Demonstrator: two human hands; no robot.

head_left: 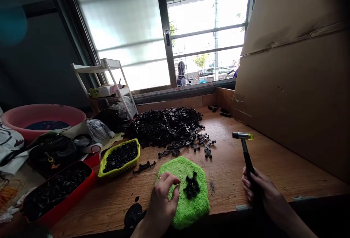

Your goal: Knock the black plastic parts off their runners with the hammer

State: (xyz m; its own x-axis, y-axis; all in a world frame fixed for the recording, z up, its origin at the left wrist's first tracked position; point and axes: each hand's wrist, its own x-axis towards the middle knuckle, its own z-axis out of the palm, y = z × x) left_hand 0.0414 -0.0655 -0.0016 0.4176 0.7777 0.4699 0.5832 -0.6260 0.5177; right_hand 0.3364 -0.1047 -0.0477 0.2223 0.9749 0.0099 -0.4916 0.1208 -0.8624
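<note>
My right hand is wrapped round the black grip of a small mallet, held upright. Its head has one black face and one clear yellow face. My left hand hovers over the left part of a fuzzy green cloth pad, thumb and forefinger curved and apart with nothing visible between them. Just right of those fingers, a small black plastic part with knobbed ends lies on the pad. Another black part rests on the wooden table, left of the pad.
Behind the pad rises a big heap of black parts. A yellow basket and a red bin, both full of small black pieces, stand to the left. Cardboard walls the right side. A white shelf rack stands back left.
</note>
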